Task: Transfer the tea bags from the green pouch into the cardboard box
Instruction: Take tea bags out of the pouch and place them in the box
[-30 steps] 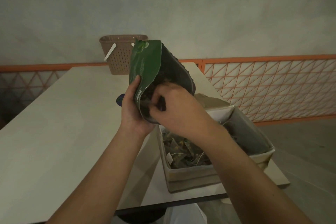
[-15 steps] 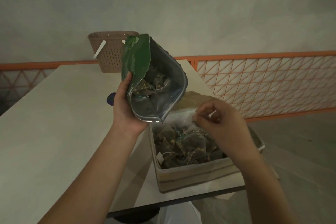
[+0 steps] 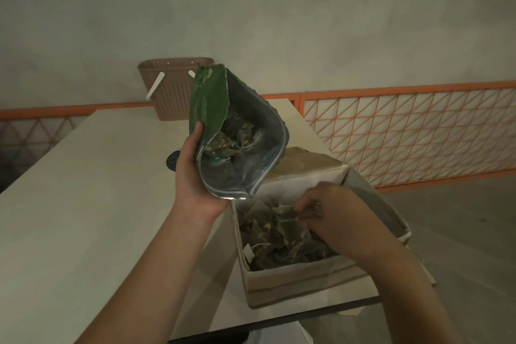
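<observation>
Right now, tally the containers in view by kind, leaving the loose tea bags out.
Green pouch: 1, open, in the left hand
Cardboard box: 1, right hand inside
Brown perforated basket: 1
Total: 3

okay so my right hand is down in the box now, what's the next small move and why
Probably let go and lift the right hand back to the green pouch: its fingers rest on the tea bags in the cardboard box, and the open pouch in the left hand holds more.

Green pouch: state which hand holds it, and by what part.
The left hand grips the pouch by its left side edge near the open mouth, thumb on the green face.
</observation>
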The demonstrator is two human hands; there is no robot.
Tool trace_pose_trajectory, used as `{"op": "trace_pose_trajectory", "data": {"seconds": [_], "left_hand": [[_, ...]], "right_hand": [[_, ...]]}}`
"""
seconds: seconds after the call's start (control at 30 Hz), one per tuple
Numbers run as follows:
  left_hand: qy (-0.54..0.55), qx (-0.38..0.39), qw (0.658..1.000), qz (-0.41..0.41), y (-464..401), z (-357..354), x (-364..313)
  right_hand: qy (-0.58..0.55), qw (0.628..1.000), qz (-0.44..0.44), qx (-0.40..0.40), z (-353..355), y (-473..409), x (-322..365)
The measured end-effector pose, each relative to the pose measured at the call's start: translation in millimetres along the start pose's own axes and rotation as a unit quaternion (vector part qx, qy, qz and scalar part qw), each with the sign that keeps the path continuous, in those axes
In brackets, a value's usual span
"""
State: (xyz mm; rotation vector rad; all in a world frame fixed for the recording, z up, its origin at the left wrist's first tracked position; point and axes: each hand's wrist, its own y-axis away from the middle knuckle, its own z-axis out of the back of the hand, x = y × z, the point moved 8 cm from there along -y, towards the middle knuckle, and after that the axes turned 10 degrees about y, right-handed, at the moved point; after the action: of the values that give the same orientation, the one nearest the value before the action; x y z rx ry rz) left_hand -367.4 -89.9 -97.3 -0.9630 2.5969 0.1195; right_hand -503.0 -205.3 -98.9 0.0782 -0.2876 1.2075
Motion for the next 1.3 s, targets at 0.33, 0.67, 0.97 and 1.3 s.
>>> {"op": "trace_pose_trajectory", "data": {"seconds": [0.33,0.67,0.97,1.3], "left_hand": [[0.011,-0.031,0.999,0.025,4,1,-4],[0.004,-0.075,0.997,-0.022,6,5,-16],[0.002,-0.079,0.997,-0.021,6,7,-14],[0.001,-0.055,0.998,-0.007,3,4,-9]], "right_hand": [[-0.157,0.945,0.144,-0.247,82,6,95],[0.059,0.979,0.122,-0.151,45,-91,145],[0.118,0.979,0.131,-0.103,32,-87,142],[-0.103,0.964,0.146,-0.199,85,-19,104]]}}
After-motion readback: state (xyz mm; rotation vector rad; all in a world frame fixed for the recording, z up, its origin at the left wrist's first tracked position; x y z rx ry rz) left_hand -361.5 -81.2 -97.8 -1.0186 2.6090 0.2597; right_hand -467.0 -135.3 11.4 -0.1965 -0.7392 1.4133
